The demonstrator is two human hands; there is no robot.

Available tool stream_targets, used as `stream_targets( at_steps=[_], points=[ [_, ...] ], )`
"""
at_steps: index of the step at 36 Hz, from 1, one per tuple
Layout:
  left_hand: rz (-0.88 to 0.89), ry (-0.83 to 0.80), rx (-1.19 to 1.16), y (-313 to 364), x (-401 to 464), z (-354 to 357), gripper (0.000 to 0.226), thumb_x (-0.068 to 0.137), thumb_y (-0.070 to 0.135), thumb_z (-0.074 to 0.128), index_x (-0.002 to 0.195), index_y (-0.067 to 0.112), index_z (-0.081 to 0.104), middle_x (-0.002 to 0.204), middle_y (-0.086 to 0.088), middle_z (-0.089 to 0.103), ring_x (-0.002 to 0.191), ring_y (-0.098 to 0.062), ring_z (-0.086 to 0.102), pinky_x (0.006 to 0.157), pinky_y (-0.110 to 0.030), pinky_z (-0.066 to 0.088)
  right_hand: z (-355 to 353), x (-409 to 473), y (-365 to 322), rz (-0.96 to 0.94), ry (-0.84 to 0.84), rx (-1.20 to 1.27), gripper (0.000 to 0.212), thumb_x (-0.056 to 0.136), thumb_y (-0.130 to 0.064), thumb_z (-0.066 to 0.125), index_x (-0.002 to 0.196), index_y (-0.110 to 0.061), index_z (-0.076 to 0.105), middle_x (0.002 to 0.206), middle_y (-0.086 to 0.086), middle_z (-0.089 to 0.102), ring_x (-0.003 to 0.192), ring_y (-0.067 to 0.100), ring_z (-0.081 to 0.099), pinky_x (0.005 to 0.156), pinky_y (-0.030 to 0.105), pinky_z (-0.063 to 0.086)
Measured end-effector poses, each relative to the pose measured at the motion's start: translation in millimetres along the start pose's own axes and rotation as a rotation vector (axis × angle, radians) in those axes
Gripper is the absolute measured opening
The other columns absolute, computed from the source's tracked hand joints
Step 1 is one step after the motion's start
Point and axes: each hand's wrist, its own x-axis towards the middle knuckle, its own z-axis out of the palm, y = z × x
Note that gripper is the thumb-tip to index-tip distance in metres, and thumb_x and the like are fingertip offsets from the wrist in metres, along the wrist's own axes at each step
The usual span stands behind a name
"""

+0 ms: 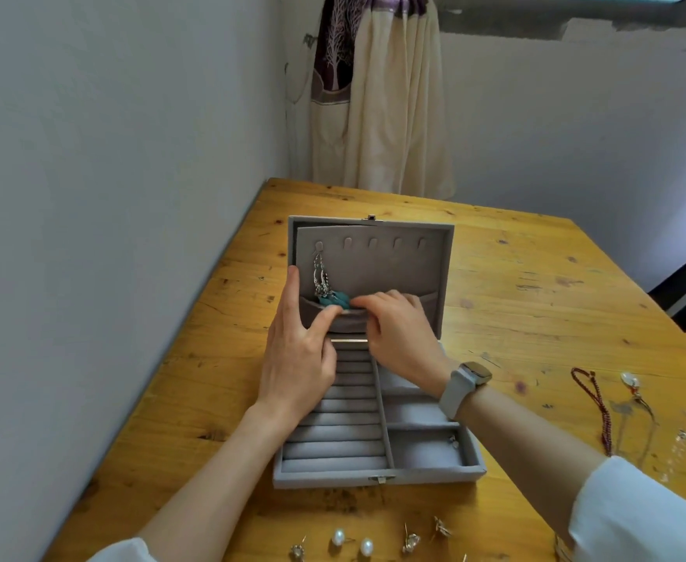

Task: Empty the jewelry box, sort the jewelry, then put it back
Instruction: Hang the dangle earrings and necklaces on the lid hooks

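A grey velvet jewelry box (434,474) stands open on the wooden table, lid upright. A silver necklace with a turquoise pendant (323,277) hangs from the leftmost hook inside the lid, its pendant at the lid pocket's rim. My left hand (300,342) holds the pocket's edge with the thumb and lays its fingers along the lid's left side. My right hand (398,330) has curled fingers at the pocket, pinching the turquoise pendant. One small earring (453,441) lies in the near right compartment.
Pearl earrings (351,541) and several small earrings (412,541) lie on the table in front of the box. A dark red bead string (600,403) and thin chains (637,399) lie at the right. A wall runs along the table's left edge.
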Motion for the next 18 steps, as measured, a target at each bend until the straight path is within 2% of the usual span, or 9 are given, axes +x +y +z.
stream_targets(
  at_steps=[4, 8, 10, 15, 18],
  points=[
    [-0.020, 0.040, 0.017, 2, -1, -4, 0.039, 0.078, -0.001, 0.062, 0.116, 0.009, 0.057, 0.151, -0.019, 0.014, 0.139, -0.029, 0.020, 0.106, -0.038, 0.033, -2, 3, -7, -0.014, -0.099, -0.099, 0.044, 0.087, -0.009, 0.043, 0.129, -0.018, 0.047, 0.124, 0.001, 0.055, 0.116, 0.022, 0.042, 0.096, 0.038, 0.025],
    [-0.061, 0.063, 0.012, 3, -4, -6, 0.037, 0.079, 0.000, 0.061, 0.114, 0.008, 0.053, 0.148, -0.015, 0.019, 0.136, -0.030, 0.026, 0.102, -0.036, 0.038, -1, 9, -15, 0.011, -0.157, -0.120, 0.041, 0.085, -0.011, 0.045, 0.125, -0.017, 0.052, 0.126, 0.004, 0.045, 0.119, 0.025, 0.035, 0.097, 0.041, 0.023],
    [-0.079, 0.067, 0.019, 2, -5, -7, 0.037, 0.079, 0.000, 0.060, 0.115, 0.008, 0.052, 0.147, -0.015, 0.022, 0.137, -0.028, 0.026, 0.104, -0.037, 0.037, -1, 9, -17, 0.025, -0.162, -0.097, 0.039, 0.086, -0.011, 0.045, 0.123, -0.015, 0.053, 0.125, 0.005, 0.045, 0.119, 0.024, 0.036, 0.098, 0.041, 0.022],
    [-0.088, 0.081, 0.059, 5, -5, -16, 0.040, 0.077, -0.001, 0.063, 0.114, 0.006, 0.051, 0.141, -0.021, 0.032, 0.131, -0.033, 0.034, 0.102, -0.038, 0.037, -1, 2, -15, 0.063, -0.015, -0.016, 0.039, 0.087, -0.009, 0.043, 0.126, -0.012, 0.049, 0.118, 0.006, 0.061, 0.113, 0.024, 0.048, 0.101, 0.038, 0.023],
    [-0.092, 0.093, 0.084, 11, -3, -22, 0.040, 0.077, 0.001, 0.064, 0.114, 0.007, 0.052, 0.138, -0.020, 0.035, 0.128, -0.033, 0.037, 0.100, -0.037, 0.037, -3, -6, -10, 0.026, 0.077, 0.086, 0.041, 0.086, -0.004, 0.044, 0.126, -0.008, 0.049, 0.116, 0.009, 0.062, 0.112, 0.026, 0.051, 0.103, 0.037, 0.027]
  ],
)
